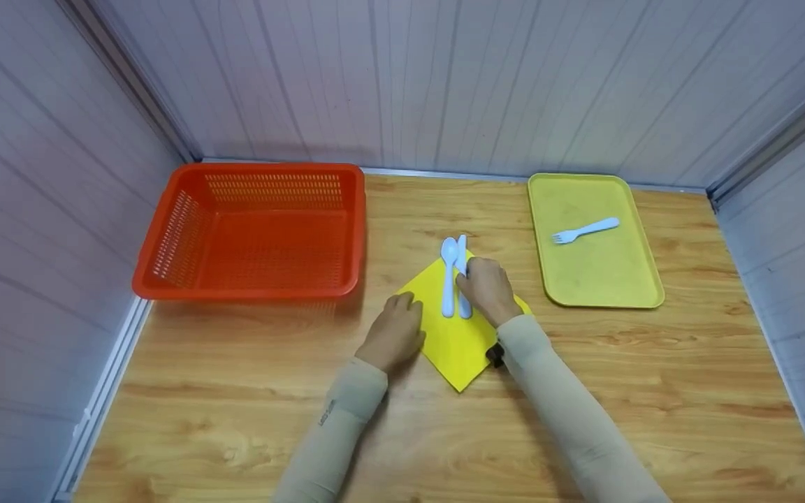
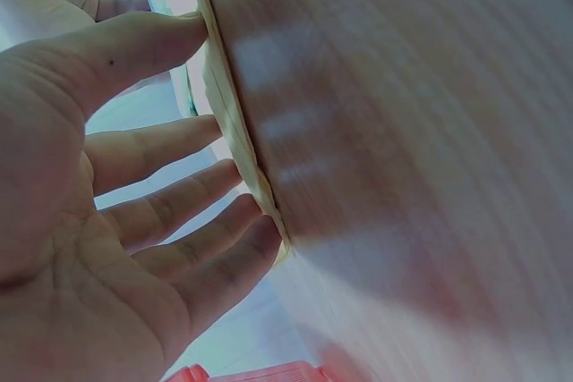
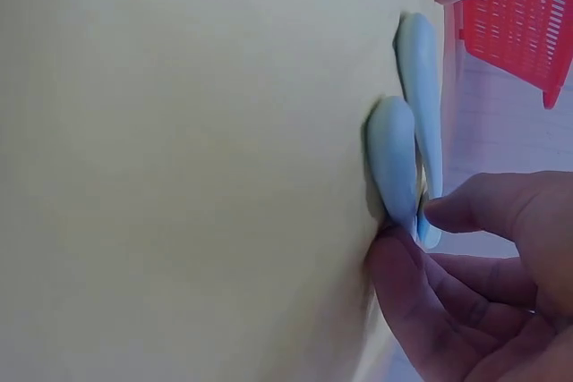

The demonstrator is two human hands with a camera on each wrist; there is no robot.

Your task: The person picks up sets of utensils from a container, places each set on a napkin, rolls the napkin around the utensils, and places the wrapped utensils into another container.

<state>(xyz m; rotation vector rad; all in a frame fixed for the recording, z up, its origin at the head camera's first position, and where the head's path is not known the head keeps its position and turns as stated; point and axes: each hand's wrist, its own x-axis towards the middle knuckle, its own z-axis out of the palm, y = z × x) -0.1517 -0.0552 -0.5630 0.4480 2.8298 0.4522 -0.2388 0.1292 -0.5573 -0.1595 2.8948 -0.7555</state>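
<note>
A yellow napkin or sheet (image 1: pixel 455 353) lies cornerwise on the wooden table. On it, side by side, are a light blue spoon (image 1: pixel 449 253) and a light blue knife (image 1: pixel 462 246), both with handles toward the person. My right hand (image 1: pixel 490 290) pinches the knife between thumb and fingers; the right wrist view shows the knife handle (image 3: pixel 392 145) beside the spoon handle (image 3: pixel 417 60). At the napkin's left edge, my left hand (image 1: pixel 394 334) rests with spread, nearly straight fingers. Its fingertips (image 2: pixel 251 221) touch the napkin edge (image 2: pixel 235 123) in the left wrist view.
A red-orange plastic basket (image 1: pixel 249 293) stands at the back left. At the right lies a yellow tray (image 1: pixel 602 283), with a light blue fork (image 1: pixel 584 230) on it. Pale panel walls (image 1: pixel 416 84) close off the back and both sides of the table (image 1: pixel 235 419).
</note>
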